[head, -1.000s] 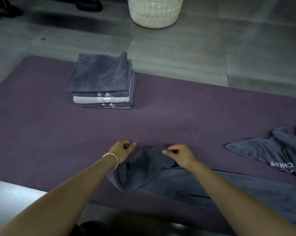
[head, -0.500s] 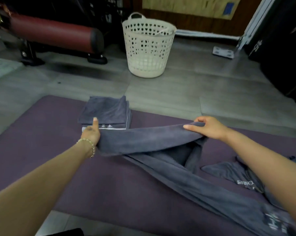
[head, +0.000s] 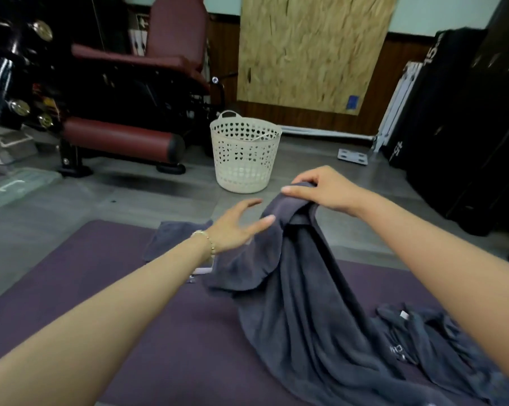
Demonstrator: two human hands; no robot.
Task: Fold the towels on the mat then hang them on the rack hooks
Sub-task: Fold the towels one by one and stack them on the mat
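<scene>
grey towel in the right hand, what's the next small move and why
Probably close the left hand on the grey towel near its top. The right hand pinches the towel's top, the rest draping onto the mat, while the left hand is open, fingers spread, holding nothing. A second grip would let the towel be spread for folding.

The right grip (head: pixel 326 190) pinched the top fold of a dark grey towel (head: pixel 300 303) and held it above the purple mat (head: pixel 159 332), the cloth draping down onto it. The left grip (head: pixel 235 227) hovered with fingers spread just beside the raised fold; contact could not be told. A stack of folded towels (head: pixel 171 235) lay partly hidden behind the left wrist. A crumpled towel (head: pixel 423 326) lay to the right. A white perforated basket (head: pixel 244 153) stood on the floor beyond.
</scene>
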